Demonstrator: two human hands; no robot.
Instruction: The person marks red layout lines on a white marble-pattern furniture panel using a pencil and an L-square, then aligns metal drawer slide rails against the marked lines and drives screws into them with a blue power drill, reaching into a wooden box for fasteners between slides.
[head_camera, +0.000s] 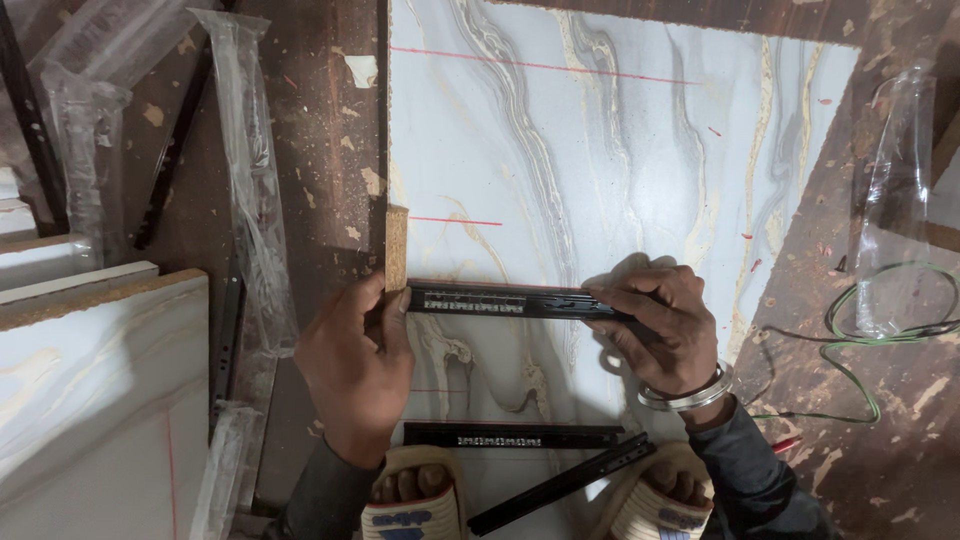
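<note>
**Kid:** Looking down, what is closest to us?

**Helper:** Two feet in woven sandals (415, 500), at the near edge of the marbled board (640, 150). Just past the toes lie two spare black rails (515, 436), one flat, one slanted, their right ends close together.

**Kid:** And the hands?

**Helper:** The left hand (355, 365) is curled at the left end of a black metal drawer slide (515, 302), thumb pressed on it. The right hand (665, 325) is closed over its right end, fingers on top. A silver bangle (690, 395) sits on that wrist.

**Kid:** Where is the slide?

**Helper:** Flat on the board, its left end at the board's left edge, touching a little cork-coloured block (396, 247) that sits along that edge.

**Kid:** Is it heavy?

**Helper:** I think it is stiff, hard and not too heavy. It is long and thin, so holding both ends keeps it straight. The board looks smooth, so the slide may skid. It may also have an inner part that can slip out.

**Kid:** Is there room to move?

**Helper:** Yes, lots of bare board beyond it, up to a thin red line (540, 68) near the far edge. A short red line (455, 221) is nearer. The left edge is close, so little room there. Left of the board are plastic-wrapped rails (250, 180) on the dusty floor (330, 150); right is a green wire (880, 340).
</note>
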